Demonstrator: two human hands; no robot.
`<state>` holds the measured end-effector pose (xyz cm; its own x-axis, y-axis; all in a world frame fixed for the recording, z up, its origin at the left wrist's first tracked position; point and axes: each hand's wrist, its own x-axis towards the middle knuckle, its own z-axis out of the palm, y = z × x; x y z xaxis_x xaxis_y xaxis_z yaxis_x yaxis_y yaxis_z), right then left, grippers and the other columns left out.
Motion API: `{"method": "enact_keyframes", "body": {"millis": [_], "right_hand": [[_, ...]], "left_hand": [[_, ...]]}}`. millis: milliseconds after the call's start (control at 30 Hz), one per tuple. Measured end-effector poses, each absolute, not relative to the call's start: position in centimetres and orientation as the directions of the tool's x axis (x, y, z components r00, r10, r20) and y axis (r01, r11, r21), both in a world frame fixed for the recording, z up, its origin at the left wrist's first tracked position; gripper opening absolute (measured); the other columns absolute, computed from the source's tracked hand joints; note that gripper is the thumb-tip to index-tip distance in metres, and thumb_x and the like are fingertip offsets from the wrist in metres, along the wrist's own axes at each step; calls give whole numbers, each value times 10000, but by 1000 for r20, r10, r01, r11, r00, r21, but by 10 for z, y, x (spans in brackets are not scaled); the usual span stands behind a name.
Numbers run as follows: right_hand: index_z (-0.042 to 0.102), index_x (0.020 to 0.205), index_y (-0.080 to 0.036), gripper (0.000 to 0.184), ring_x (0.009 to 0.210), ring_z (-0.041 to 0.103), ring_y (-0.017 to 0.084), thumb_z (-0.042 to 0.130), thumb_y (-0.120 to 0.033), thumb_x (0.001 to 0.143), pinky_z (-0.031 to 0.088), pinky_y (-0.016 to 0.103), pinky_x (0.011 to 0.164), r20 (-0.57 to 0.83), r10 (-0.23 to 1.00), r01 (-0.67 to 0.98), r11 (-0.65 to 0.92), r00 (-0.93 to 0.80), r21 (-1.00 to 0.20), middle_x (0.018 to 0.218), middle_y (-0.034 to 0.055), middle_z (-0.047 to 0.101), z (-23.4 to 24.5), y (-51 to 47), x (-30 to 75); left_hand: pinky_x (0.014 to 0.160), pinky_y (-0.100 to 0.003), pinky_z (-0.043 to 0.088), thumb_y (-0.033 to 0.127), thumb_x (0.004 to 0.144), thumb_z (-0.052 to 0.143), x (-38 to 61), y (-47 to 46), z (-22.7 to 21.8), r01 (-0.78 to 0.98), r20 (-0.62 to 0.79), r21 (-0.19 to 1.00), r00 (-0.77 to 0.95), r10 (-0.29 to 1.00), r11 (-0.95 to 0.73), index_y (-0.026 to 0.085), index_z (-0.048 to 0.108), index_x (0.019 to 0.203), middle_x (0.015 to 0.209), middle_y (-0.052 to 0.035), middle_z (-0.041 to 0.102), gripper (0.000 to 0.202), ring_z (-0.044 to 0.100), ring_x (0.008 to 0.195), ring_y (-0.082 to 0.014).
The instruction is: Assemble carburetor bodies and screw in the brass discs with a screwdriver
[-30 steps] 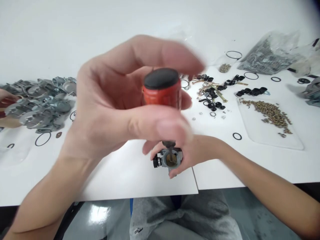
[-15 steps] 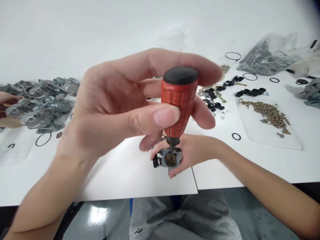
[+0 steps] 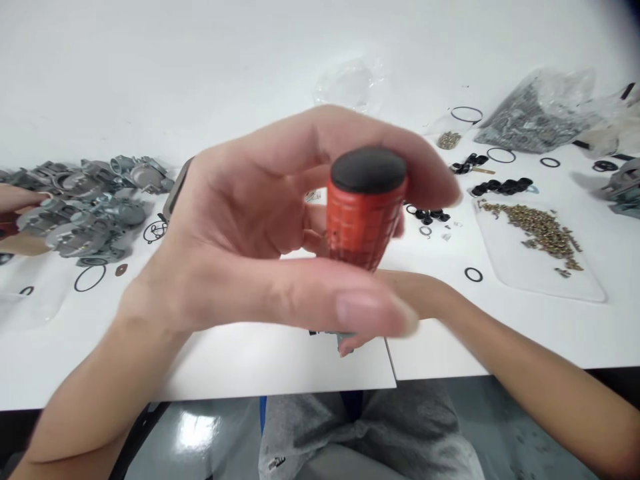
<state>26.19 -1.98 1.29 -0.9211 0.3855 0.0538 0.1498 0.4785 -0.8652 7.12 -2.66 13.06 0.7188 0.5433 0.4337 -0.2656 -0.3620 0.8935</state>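
Observation:
My left hand (image 3: 235, 233) is curled around the red handle of a screwdriver (image 3: 363, 227), its black end cap facing up toward me. The thumb lies across the lower handle, with the fingers bent behind it. Directly below, my right hand (image 3: 407, 293) is around a small grey metal carburetor (image 3: 345, 341) low over the table. Most of that part, along with the screwdriver's shaft and tip, is hidden behind my left hand. A right fingertip shows beside the carburetor's lower edge.
Several carburetors (image 3: 85, 207) are piled at left, near another person's hand (image 3: 20, 199). On the right are a clear tray (image 3: 505, 267) with brass screws, black plastic parts (image 3: 503, 185), rubber rings (image 3: 473, 274) and a plastic bag (image 3: 535, 113) of metal pieces. The table's front edge crosses below.
My left thumb has swept across the handle to the right and downward, with the fingers turned around it. The handle has shifted slightly right. The carburetor is now mostly covered.

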Motion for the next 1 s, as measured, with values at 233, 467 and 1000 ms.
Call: {"method": "enact_keyframes", "body": {"millis": [233, 467, 1000], "right_hand": [[638, 1222, -250, 524, 1293, 452, 235, 788, -386, 738, 380, 342, 1096, 11, 385, 176, 446, -923, -877, 1426, 61, 437, 14, -20, 262], [641, 1202, -261, 521, 1329, 419, 237, 809, -316, 712, 359, 336, 1117, 7, 386, 184, 457, -922, -870, 1471, 45, 384, 17, -21, 263], [560, 1276, -313, 418, 1077, 591, 169, 644, -218, 878, 522, 335, 906, 413, 561, 69, 647, -718, -759, 1326, 36, 526, 124, -16, 304]], "left_hand": [[445, -251, 491, 653, 905, 353, 73, -29, 127, -206, 329, 943, 705, 628, -263, 133, 705, 865, 919, -85, 704, 630, 589, 556, -92], [512, -221, 528, 365, 902, 595, 69, -28, 123, -221, 378, 925, 604, 701, -309, 68, 644, 1120, 854, -63, 717, 371, 626, 617, -97], [438, -185, 475, 229, 811, 722, 66, -21, 108, -306, 368, 928, 672, 643, -212, 167, 645, 1140, 905, -101, 732, 344, 697, 726, -170]]}}
